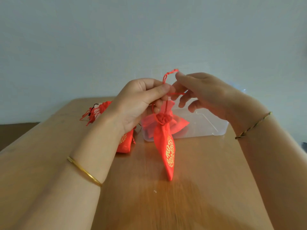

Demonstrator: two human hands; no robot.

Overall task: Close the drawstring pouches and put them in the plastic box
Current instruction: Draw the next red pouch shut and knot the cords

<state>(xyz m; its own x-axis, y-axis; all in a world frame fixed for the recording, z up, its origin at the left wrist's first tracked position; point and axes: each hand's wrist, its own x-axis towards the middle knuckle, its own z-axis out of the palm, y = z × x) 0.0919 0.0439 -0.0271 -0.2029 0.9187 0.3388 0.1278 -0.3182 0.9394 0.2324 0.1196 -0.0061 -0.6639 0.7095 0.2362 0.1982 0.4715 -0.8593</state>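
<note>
**Left hand** (137,103). The forearm comes in from 7 o'clock, the wrist raised and the palm turned toward the wearer. The grip is narrow. Thumb and forefinger pinch the drawstring (167,75) above the pouch's neck, and the other fingers curl beneath.

**Right hand** (204,93). The forearm comes in from 4 o'clock with the back of the hand up. The fingers are loosely bent and fanned toward 9 o'clock. The uppermost fingertip meets the knotted end of the drawstring, and a second strand runs level into the lower fingers. Whether this grip pinches the cord cannot be told.

**Held pouch** (166,146). Red with gold print, its neck cinched into a puckered knob. It hangs from the left hand over the desk (207,188), body tilted, bottom corner toward 6 o'clock. It is in front of the box, not inside it. Whether the tip touches the desk cannot be told.

**Plastic box** (209,125). Clear and open-topped, on the desk at 1 o'clock from the held pouch. A boxed pouch (181,122), also red, lies at its left end.

**Second pouch** (125,143). Red with gold print, on the desk at 9 o'clock from the held pouch, partly hidden by the left wrist.

**Fringed pouch** (99,110). Red, at 10 o'clock near the desk's far left edge, with its tassels spread.

**Gold bangle** (84,171). On the left forearm.

**Cord bracelet** (254,127). On the right wrist.
</note>
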